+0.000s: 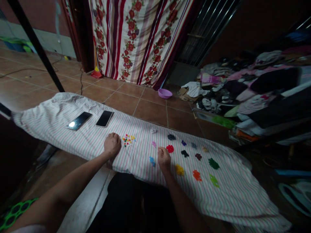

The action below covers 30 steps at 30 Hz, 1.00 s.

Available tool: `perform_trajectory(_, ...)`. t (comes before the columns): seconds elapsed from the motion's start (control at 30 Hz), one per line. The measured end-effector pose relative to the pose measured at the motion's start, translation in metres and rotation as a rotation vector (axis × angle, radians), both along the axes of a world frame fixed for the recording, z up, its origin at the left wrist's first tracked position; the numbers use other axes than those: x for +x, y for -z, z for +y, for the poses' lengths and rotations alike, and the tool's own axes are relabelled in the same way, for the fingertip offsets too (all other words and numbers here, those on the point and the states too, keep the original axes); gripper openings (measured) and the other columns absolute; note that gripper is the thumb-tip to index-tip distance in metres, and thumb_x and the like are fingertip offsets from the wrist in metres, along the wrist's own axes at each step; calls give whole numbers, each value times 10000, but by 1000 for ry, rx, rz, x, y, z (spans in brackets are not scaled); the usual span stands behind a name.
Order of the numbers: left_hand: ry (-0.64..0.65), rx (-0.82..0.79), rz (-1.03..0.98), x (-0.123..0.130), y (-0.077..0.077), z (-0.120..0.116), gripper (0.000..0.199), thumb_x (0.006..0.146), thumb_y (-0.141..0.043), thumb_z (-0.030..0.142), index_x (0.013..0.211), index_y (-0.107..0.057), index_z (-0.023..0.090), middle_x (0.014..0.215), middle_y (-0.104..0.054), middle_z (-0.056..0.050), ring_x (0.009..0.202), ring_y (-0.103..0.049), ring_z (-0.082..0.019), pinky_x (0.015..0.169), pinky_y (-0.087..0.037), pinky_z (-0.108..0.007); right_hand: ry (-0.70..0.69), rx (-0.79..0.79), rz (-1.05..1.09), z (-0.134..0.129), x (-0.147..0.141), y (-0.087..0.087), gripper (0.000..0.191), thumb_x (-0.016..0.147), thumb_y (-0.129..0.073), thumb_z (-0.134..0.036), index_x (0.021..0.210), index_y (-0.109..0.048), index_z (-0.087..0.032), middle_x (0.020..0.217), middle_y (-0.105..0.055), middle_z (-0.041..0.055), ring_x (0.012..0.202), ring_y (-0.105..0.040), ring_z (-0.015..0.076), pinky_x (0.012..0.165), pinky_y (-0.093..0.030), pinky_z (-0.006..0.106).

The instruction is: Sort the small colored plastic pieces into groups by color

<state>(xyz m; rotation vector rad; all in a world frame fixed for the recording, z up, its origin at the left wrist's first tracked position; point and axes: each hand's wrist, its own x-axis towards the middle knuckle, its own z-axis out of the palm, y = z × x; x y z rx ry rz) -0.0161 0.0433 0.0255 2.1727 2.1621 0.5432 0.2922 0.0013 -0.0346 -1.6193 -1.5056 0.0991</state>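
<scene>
My left hand (112, 144) rests on the striped cloth with its fingers curled under, just left of a pile of small mixed-colour pieces (128, 140). Whatever it may hold is hidden. My right hand (164, 157) is closed in a fist-like pinch beside the red pile (170, 148); nothing shows between its fingers. Left of that hand lie light blue pieces (152, 161) and pink pieces (154, 144). To its right are sorted heaps: yellow (179, 170), orange (197, 175), black (185, 153), brown (198, 156), dark green (213, 163) and lime green (214, 180).
Two phones (79, 121) (104, 118) lie on the left part of the striped cloth (136, 127). Farther back are white pieces (154, 130) and dark grey pieces (171, 137). Beyond, a purple basin (165, 94) stands on the tiled floor, with heaped clothes (243, 77) at right.
</scene>
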Motion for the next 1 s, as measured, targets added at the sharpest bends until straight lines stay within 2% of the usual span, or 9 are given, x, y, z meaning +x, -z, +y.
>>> perform_trajectory(0.2, -102, -60, 42, -21, -11, 20, 419, 918, -290, 363, 932, -643, 136, 935, -648, -137, 861, -610, -239, 709, -416, -343, 10, -28, 21, 0, 1, 1, 338, 896, -347, -382, 897, -618, -180, 863, -674, 109, 786, -624, 224, 765, -496, 362)
perform_trajectory(0.3, -100, -74, 67, -30, -5, 19, 421, 920, -291, 363, 924, -645, 135, 907, -651, -133, 829, -615, -223, 708, -407, -332, 19, -29, 12, 0, 2, 0, 336, 892, -349, -379, 895, -623, -185, 886, -683, 113, 837, -628, 233, 792, -497, 369)
perform_trajectory(0.57, 19, -42, 139, -38, 23, 12, 354, 925, -291, 294, 897, -615, 152, 874, -632, -106, 889, -579, -230, 800, -386, -349, -3, -7, -47, -2, 3, 1, 353, 902, -348, -365, 914, -638, -165, 896, -691, 125, 853, -631, 243, 775, -498, 375)
perform_trajectory(0.8, 13, -20, 149, -40, 28, 15, 329, 934, -286, 283, 887, -590, 168, 859, -612, -87, 875, -554, -221, 801, -366, -348, -11, 42, -68, 1, 5, 3, 335, 894, -360, -355, 891, -641, -171, 859, -691, 112, 831, -631, 238, 761, -495, 368)
perform_trajectory(1.0, -43, -2, 142, -33, 24, 7, 344, 940, -279, 298, 910, -593, 159, 880, -597, -99, 889, -531, -227, 801, -356, -355, 10, 52, -78, 5, 5, 6, 316, 883, -369, -344, 860, -637, -179, 828, -687, 98, 793, -627, 227, 733, -493, 353)
